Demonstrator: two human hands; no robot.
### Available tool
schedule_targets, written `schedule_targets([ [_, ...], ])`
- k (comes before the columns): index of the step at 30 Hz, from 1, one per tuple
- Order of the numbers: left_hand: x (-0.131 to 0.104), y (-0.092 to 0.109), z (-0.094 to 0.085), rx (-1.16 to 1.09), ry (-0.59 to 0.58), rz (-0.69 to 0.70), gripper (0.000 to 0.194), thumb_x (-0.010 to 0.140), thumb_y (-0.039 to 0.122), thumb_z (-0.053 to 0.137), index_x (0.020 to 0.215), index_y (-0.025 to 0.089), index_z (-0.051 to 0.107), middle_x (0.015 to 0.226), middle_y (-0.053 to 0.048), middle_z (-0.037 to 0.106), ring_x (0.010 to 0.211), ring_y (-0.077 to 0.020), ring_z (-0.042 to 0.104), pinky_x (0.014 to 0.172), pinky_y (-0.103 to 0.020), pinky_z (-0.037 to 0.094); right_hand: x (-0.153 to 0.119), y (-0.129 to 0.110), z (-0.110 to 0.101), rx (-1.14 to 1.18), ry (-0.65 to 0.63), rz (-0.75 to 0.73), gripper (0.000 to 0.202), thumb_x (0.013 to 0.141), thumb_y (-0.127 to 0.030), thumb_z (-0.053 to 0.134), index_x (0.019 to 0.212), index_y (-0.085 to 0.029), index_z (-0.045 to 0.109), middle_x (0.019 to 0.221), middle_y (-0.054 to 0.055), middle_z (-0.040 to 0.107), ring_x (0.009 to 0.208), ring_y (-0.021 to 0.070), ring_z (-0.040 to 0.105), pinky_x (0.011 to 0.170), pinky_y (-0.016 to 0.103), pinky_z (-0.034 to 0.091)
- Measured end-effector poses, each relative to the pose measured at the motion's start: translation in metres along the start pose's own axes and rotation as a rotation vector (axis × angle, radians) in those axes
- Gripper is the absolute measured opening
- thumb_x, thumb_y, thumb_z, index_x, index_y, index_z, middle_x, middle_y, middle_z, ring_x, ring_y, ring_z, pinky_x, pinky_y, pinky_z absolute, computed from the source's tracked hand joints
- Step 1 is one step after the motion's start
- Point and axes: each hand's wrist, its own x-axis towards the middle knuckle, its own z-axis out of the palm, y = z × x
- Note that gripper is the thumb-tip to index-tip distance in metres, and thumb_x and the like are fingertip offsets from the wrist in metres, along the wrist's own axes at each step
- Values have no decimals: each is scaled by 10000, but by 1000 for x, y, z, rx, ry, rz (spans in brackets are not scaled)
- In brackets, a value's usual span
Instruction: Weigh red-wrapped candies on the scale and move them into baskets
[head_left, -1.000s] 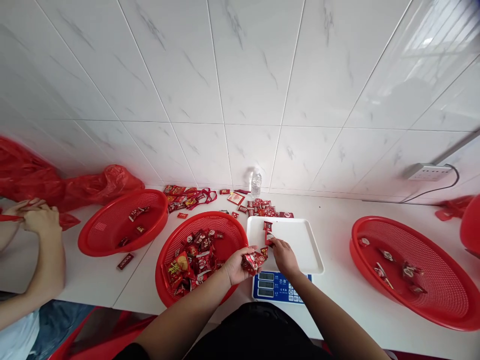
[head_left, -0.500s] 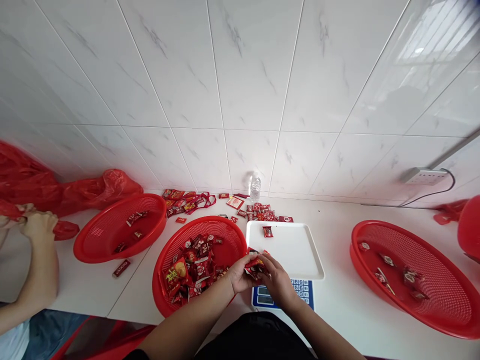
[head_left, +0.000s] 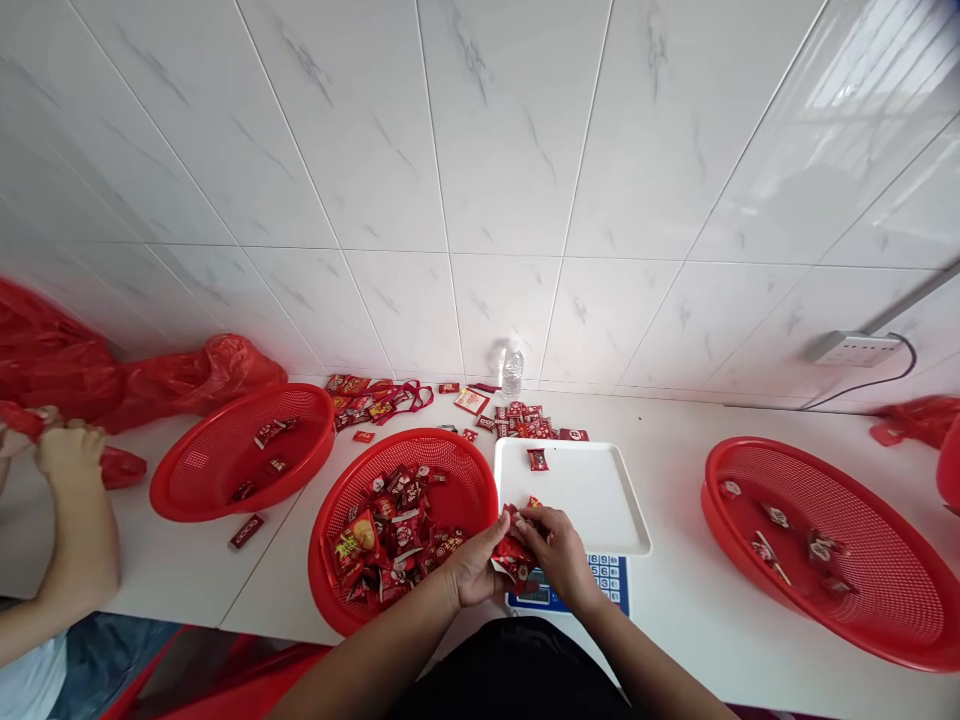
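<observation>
Between my two hands is a bunch of red-wrapped snack packets, held in front of the scale. My left hand cups the packets from the left and below. Fingers of my right hand are closed on the same bunch from the right. Behind them is the white weighing tray, with one small red packet near its far left corner. The blue keypad of the scale is partly covered by my right hand. Just left of my hands, a red basket holds many red-wrapped snacks.
Another red basket with a few packets stands further left, a third at the right. Loose packets and a clear bottle lie or stand by the wall. At far left, a co-worker's hands grip a red plastic bag.
My hands have shifted slightly down toward me with the packets, and my right fingers have moved over them. The co-worker's hands have moved a little with the red bag.
</observation>
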Motion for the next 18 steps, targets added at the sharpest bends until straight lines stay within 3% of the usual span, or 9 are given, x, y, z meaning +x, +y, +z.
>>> schedule_targets([
  [3,-5,-5,-2,-30,54,23,267,801,342,619,977,145,582,892,-87,684,838,-257,653,714,-412,509,5,14,4,-214,-57,-125,264,857,-412,499,916,-254,702,997,65,666,1011,228,558,907,380,439],
  [6,-13,0,-8,-65,128,33,302,799,325,620,1012,116,574,912,-109,682,835,-253,654,673,-379,521,17,36,1,-366,-43,-62,328,908,-343,381,1069,-232,644,1144,82,612,1085,212,526,918,362,441],
  [9,-24,11,-12,-106,196,74,314,794,309,626,1021,99,569,896,-116,686,794,-242,662,665,-366,524,31,56,-3,-481,-97,-38,317,823,-272,522,1122,-230,620,1249,97,552,1153,268,472,942,417,412],
  [11,-31,17,-13,-141,234,104,277,788,297,634,982,109,573,848,-95,692,741,-222,665,683,-370,525,36,65,-1,-526,-177,-63,280,751,-215,598,1017,-258,671,1235,69,570,1146,279,474,943,404,404],
  [14,-39,22,-13,-159,265,138,259,778,286,649,964,123,575,813,-83,696,701,-209,666,700,-374,526,42,72,3,-582,-226,-78,197,784,-181,536,861,-254,701,1083,53,647,1036,235,543,895,333,427],
  [18,-46,22,-9,-159,269,131,274,774,290,656,972,116,581,823,-98,698,712,-217,671,682,-357,528,67,73,-2,-638,-143,-52,311,866,-191,385,1046,-211,638,1072,81,637,977,202,569,854,292,438],
])
